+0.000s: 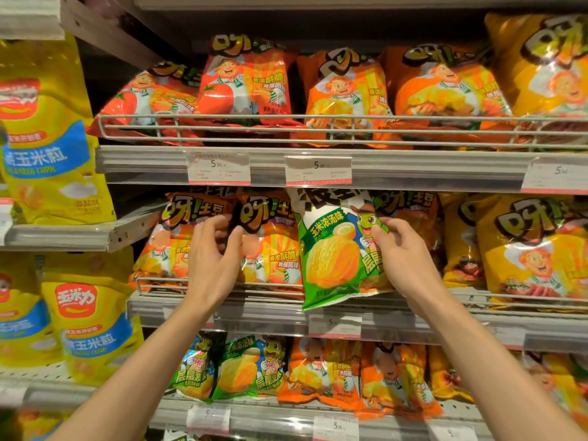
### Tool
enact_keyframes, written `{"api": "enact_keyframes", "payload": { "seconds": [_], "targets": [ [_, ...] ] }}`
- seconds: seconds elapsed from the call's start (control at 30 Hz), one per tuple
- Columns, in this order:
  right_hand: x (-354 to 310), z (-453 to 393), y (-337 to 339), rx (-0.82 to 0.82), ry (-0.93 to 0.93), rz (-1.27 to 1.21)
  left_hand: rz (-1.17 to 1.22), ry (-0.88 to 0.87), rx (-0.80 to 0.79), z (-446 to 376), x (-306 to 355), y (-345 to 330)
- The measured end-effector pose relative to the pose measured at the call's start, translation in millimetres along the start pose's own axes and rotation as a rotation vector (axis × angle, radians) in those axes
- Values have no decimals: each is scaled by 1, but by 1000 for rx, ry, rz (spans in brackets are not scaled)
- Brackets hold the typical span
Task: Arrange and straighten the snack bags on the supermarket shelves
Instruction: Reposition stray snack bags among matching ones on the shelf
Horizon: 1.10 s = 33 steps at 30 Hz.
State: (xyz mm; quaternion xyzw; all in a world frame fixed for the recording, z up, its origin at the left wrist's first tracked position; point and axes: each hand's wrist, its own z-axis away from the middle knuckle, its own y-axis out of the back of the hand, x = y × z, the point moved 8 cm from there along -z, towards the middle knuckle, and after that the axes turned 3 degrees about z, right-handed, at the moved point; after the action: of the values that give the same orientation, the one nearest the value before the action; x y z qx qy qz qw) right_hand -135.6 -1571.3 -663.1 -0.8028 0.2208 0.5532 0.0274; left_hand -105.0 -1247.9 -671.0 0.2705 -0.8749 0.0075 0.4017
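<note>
Middle shelf [413, 316], pretty much dead centre. Green bag [334, 249] pinched at its 3 o'clock edge by the right hand [410, 259], thumb on the front over the cartoon turtle, other fingers curled behind. Tilted a bit, top toward 11 o'clock, bottom corner hanging out over the shelf lip and the wire rail [159, 281]. Top edge tucked up under a price tag [318, 170] on the top shelf [429, 168].

Over at 9 o'clock from that, left hand [213, 259] up against two orange bags [273, 246], fingers curled into the gap between them, thumb resting on the front of the right one. Looks like a loose grip on the seam where the two meet, though can't tell how firm. Left orange bag [165, 246] leaning slightly toward 1 o'clock.

More orange bags behind the green one at 3 o'clock, then yellow bags [534, 246] further right. Up at 12 o'clock, red tomato bags [245, 81] and more orange ones behind a wire rail, a couple slumped sideways. Down at 6 o'clock, bottom shelf with two green bags just like the held one [241, 367], then orange again. Far out at 9 o'clock, big yellow corn bags [51, 148] on a separate unit.
</note>
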Motion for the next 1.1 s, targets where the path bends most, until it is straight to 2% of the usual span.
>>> {"api": "enact_keyframes", "payload": {
  "seconds": [0.03,0.17,0.23,0.43,0.5,0.57,0.67,0.83,0.97,1.1],
  "targets": [
    [-3,1,-5,-1,11,6,45,11,-25,4,3,0],
    [-18,8,-37,-59,55,19,286,214,-321,13,6,-23],
    [-28,13,-53,-75,93,40,339,278,-365,13,8,-26],
    [-52,21,-85,-188,119,-15,361,361,-255,7,6,0],
    [-47,15,-84,-164,99,-27,343,352,-223,3,2,13],
    [-40,7,-79,-103,106,91,299,350,-192,0,-4,28],
    [-29,2,-92,-127,127,388,226,354,-139,-8,-14,48],
    [-15,11,-121,-166,172,529,152,337,-96,-13,-23,66],
    [-9,5,-121,-115,154,505,167,379,-98,-12,-37,72],
    [-8,-3,-116,-64,118,299,202,400,-79,-8,-41,74]
  ]
}}
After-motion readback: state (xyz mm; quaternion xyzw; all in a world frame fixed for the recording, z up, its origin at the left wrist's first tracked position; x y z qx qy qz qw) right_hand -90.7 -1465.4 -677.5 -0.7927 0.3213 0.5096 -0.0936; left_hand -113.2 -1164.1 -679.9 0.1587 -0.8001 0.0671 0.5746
